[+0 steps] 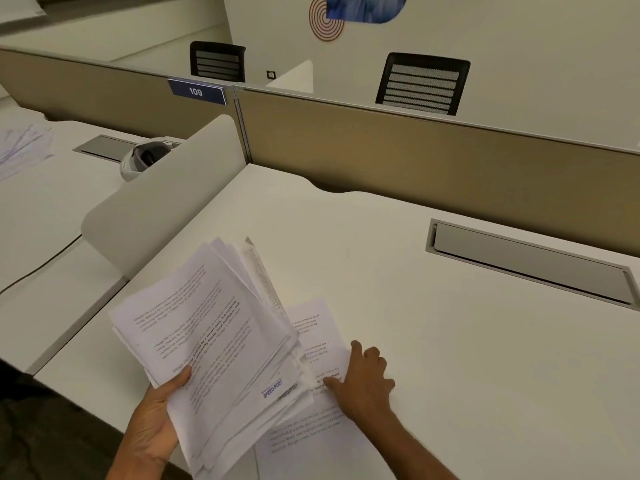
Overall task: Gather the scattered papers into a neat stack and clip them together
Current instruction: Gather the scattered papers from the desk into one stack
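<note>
Divider point(166, 202) flanks desk point(433, 323); left hand point(152, 420) grips stack point(214, 341); right hand point(363, 379) loose on sheet point(313, 327).

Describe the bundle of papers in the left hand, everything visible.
The bundle of papers is a thick, uneven sheaf of white printed sheets with fanned, misaligned edges. The top page carries paragraphs of black text, some of it bold. A lower sheet near the right edge shows a blue SPEED POST mark. The left hand grips its near corner, thumb on top, holding it tilted over the white desk. Its right edge hangs over a loose sheet, which the right hand touches.
</note>
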Demonstrator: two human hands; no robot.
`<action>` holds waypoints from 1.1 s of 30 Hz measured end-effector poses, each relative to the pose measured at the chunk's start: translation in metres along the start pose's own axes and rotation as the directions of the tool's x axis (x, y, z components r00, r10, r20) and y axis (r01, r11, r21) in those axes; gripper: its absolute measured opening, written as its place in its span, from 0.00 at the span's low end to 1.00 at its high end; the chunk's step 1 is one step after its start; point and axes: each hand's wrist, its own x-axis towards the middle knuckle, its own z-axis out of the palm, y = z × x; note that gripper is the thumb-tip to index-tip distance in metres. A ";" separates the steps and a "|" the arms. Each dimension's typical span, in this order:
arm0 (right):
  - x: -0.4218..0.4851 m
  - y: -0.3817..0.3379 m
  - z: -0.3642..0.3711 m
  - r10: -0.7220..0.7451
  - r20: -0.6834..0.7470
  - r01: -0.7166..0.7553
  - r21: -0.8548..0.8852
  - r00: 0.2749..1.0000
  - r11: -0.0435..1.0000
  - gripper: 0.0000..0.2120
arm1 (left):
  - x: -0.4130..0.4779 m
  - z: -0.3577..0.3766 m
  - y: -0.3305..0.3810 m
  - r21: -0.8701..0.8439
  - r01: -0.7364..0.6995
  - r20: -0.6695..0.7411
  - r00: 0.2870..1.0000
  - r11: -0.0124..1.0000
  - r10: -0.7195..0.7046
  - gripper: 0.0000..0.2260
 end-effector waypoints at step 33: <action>-0.036 0.030 -0.124 0.051 -0.078 0.046 0.885 0.996 0.464 0.13 | 0.037 0.096 -0.012 0.093 0.192 0.234 0.950 0.977 -0.209 0.34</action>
